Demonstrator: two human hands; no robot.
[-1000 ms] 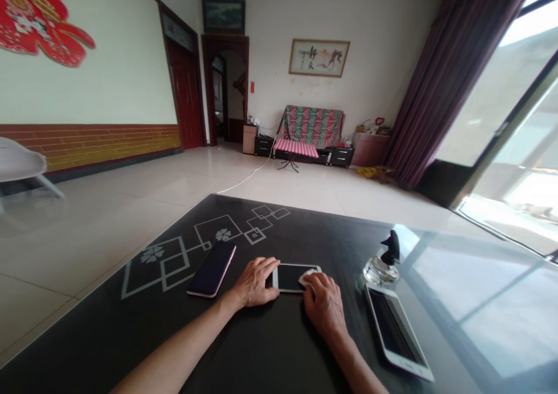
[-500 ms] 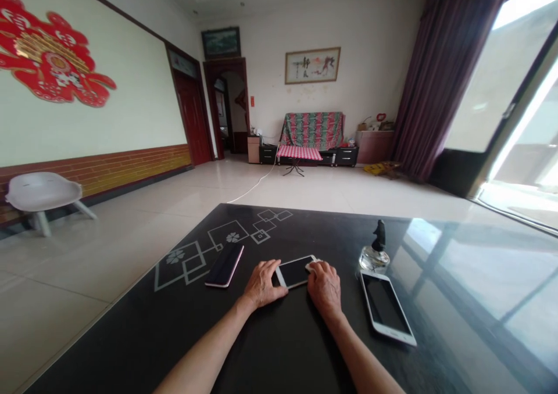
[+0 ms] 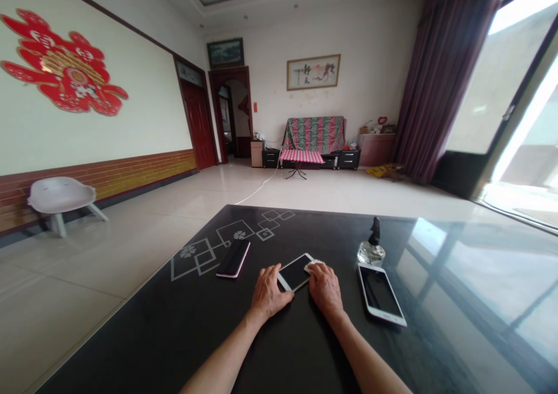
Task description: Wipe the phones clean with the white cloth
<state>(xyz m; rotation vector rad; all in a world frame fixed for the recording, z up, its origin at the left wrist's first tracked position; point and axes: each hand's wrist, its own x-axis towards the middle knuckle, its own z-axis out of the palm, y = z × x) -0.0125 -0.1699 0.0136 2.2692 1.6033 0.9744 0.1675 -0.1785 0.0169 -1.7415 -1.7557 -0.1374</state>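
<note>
On the glossy black tabletop (image 3: 174,336): one white-framed smartphone (image 3: 294,273), likely light, rigid, slippery, glass-fragile; best held by its edges. Left hand (image 3: 267,294), thumb and fingers spread about one end; right hand (image 3: 325,288), pinching a white wipe (image 3: 312,265) at the other.

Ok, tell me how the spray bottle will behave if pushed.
The spray bottle's clear body looks stiff, so it should keep its shape. Its tall black spray head could make a high push tip it, and on the glossy tabletop a low one may slide it.
</note>
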